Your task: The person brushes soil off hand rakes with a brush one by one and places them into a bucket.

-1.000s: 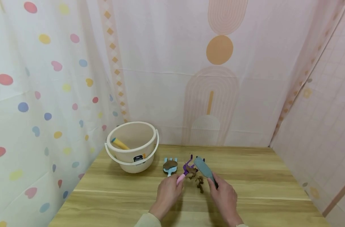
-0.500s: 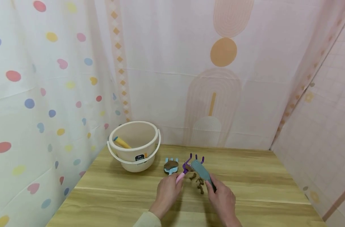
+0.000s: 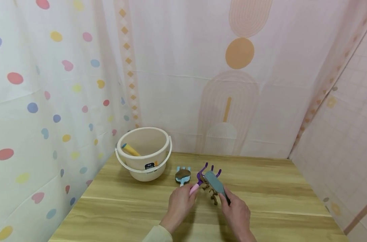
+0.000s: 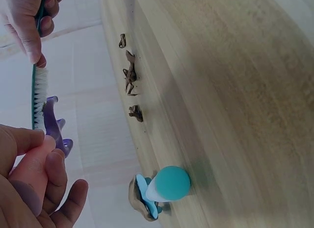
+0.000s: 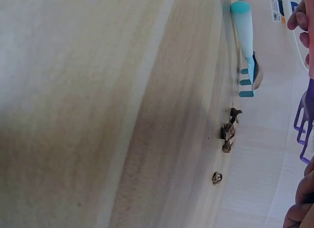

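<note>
My left hand [image 3: 178, 204] grips the pink handle of a small hand rake [image 3: 194, 189], whose curved purple tines point away from me. In my right hand [image 3: 237, 210] is a scrub brush [image 3: 215, 182] with a grey-green back. The left wrist view shows its white bristles [image 4: 41, 93] against the base of the purple tines [image 4: 55, 125]. A little dark dirt shows where they meet. Beneath the tools, several crumbled brown mud-like clumps [image 4: 130, 73] lie on the wooden table [image 3: 271, 191].
A light-blue hand rake [image 3: 182, 180] bearing a brown lump [image 3: 182, 173] lies left of the tools. Behind it at the left stands a cream bucket [image 3: 141, 164], its handle lowered, with a yellow-handled item [image 3: 130, 150] inside. Patterned curtains [image 3: 171, 101] hang around the table.
Brown clumps have dropped from the purple rake onto the table. The brush has shifted slightly left and down, across the rake's base. Both hands keep their holds, and the head view has shifted slightly.
</note>
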Demonstrator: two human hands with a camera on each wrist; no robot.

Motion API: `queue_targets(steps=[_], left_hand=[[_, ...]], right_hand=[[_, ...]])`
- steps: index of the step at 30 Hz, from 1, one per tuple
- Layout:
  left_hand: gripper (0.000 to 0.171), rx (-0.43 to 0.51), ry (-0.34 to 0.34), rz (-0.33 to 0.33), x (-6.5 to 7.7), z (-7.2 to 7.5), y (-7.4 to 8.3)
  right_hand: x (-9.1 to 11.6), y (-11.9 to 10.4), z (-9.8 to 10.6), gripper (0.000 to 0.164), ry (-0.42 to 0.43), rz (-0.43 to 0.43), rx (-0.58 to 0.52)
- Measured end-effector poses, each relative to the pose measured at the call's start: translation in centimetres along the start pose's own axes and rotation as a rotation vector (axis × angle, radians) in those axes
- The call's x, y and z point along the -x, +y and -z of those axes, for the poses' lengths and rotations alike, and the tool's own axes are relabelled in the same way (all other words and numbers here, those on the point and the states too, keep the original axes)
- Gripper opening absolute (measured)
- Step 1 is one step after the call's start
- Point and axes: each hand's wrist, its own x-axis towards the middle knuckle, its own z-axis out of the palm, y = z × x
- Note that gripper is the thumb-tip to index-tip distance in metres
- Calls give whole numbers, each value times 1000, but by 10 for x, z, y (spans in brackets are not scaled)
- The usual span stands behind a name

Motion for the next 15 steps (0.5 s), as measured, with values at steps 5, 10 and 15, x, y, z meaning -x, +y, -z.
queue_targets(steps=[5,10,15], left_hand=[[12,-11,-12,-31,2,-2,2],[12,-37,-24,-58,4,-4,2],[12,-44,-33,-49,4,-5,3]], right_hand=[[1,1,0,33,0,-15,37],[2,2,2,33,28,-17,85],[3,4,3,33,27,-20,93]])
